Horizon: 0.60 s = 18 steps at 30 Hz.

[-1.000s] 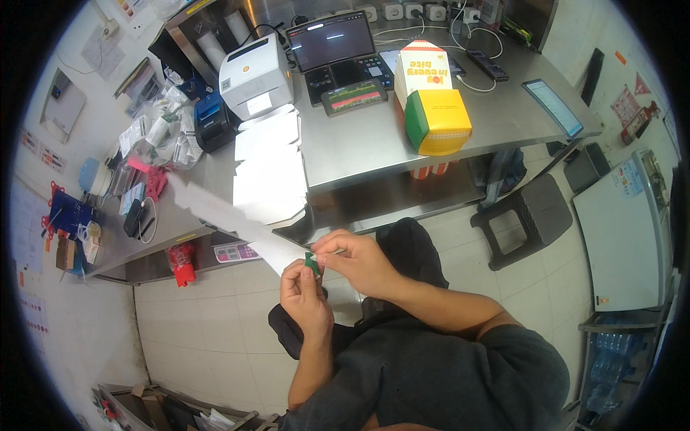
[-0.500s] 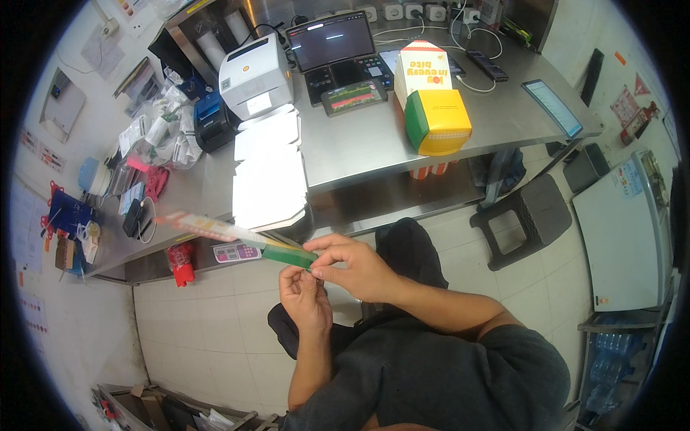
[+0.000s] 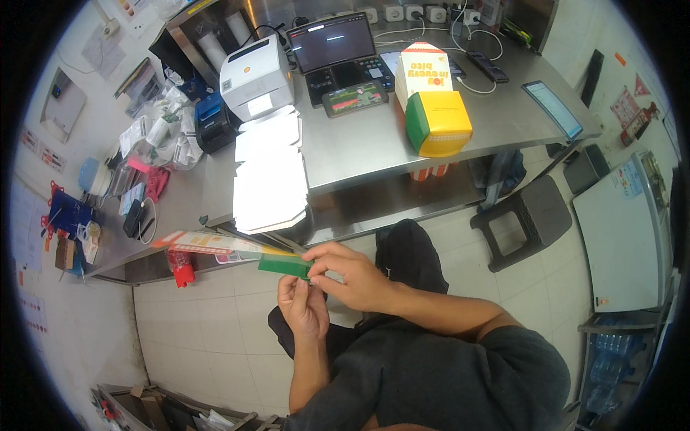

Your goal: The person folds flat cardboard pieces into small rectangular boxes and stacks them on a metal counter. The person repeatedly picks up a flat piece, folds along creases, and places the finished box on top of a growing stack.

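Observation:
A printed food carton, green, yellow and white, is held nearly edge-on over the floor in front of the steel table. Its long white and orange panel stretches left under the table edge. My left hand pinches the lower edge of the green flap. From the right, my right hand grips the same end, thumb and fingers closed on it. A stack of flat white card blanks lies on the table just beyond. Farther right, a folded carton in yellow, green and white sits at the table edge.
A white label printer, a laptop and a phone playing video stand on the steel table. At the right a tablet lies near the corner. A dark stool and a small white fridge are beyond my right arm.
The carton's long panel has swung down at its left end, and the green flap shows wider. Both hands keep their grip, with only slight shifts. The phone picture has changed.

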Each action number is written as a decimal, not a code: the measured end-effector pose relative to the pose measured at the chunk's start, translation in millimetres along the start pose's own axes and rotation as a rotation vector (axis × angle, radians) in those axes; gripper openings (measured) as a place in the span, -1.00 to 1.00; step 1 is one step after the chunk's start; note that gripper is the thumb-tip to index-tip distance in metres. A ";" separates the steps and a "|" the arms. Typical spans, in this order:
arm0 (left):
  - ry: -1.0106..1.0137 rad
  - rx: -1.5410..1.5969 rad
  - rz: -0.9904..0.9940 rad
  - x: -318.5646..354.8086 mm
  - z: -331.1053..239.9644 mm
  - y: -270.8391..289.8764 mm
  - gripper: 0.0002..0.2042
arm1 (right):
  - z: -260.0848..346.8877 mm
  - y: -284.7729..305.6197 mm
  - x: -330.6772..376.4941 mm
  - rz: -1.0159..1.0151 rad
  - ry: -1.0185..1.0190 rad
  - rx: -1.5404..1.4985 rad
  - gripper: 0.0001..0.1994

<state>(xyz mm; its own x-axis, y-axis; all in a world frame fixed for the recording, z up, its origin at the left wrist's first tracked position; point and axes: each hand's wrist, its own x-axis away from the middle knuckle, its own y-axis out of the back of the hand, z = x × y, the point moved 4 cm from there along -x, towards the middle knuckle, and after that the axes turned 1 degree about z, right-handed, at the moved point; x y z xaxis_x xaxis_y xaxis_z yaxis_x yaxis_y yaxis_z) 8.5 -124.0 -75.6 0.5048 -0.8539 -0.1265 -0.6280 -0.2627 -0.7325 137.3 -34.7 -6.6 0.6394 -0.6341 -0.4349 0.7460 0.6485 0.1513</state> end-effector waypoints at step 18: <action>0.109 -0.777 -0.008 14.7 3.7 -5.4 -0.62 | 0.0 2.1 -5.1 0.179 0.084 0.350 -0.49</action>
<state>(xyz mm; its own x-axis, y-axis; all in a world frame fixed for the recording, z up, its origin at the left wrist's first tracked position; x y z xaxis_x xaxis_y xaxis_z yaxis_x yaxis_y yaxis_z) 21.5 -133.5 -76.0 0.4754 -0.8793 -0.0273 -0.8792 -0.4738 -0.0504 135.6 -30.1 -4.0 0.7582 -0.4783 -0.4430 0.6520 0.5535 0.5182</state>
